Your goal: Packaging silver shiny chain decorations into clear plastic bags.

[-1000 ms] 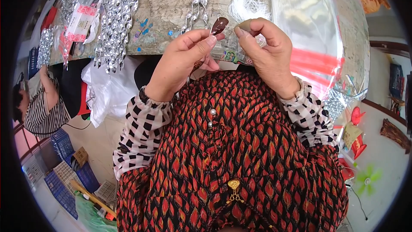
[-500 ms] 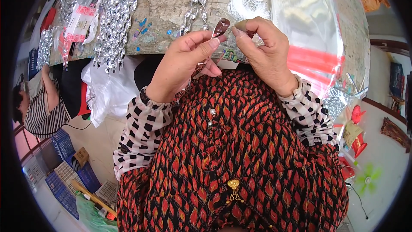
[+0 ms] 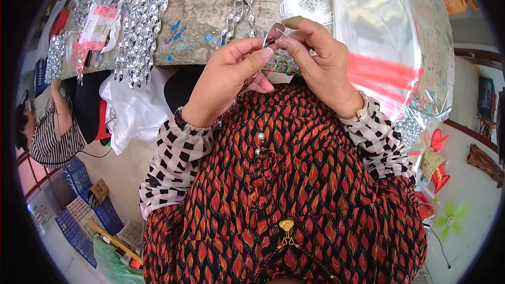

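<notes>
You can read no words or numbers: the print is too small on the pink-and-white rectangular packet (image 3: 98,29) to your left, and on the flat white-and-blue printed panels (image 3: 81,214) at lower left.

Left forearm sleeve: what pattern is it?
The left forearm sleeve is black-and-white checked, clearest in the head view.

The worn table (image 3: 205,0) bears silver twisted strips (image 3: 141,31), white cord (image 3: 301,6) (looped), clear bags (image 3: 371,13).
</notes>
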### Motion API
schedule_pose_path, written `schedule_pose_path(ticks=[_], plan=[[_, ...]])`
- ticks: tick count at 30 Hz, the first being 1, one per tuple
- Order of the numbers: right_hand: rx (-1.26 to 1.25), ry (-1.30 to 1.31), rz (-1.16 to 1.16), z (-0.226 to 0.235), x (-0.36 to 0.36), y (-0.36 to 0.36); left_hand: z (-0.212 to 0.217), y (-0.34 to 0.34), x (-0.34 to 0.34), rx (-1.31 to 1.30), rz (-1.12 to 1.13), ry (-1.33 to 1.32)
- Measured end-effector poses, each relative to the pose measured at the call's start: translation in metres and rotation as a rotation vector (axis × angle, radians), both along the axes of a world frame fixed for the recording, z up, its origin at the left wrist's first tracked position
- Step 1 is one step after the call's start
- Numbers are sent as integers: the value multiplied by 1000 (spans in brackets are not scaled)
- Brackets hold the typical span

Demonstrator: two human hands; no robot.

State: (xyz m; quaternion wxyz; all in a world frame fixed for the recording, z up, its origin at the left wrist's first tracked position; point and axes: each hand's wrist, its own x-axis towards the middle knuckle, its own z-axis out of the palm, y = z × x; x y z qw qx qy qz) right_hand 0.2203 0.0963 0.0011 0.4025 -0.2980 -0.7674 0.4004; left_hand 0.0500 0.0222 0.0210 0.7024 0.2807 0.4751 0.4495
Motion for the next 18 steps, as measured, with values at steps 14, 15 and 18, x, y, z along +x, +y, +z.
schedule_pose_path(ticks=[14, 15, 18], plan=[[-488, 26, 119, 2, 3, 6, -4, -4, 8, 206, 28, 265], [-481, 28, 124, 0, 2, 6, -5, -4, 8, 213, 8, 262], [-444, -29, 150, 2, 4, 7, -4, -5, 7, 196, 6, 286]])
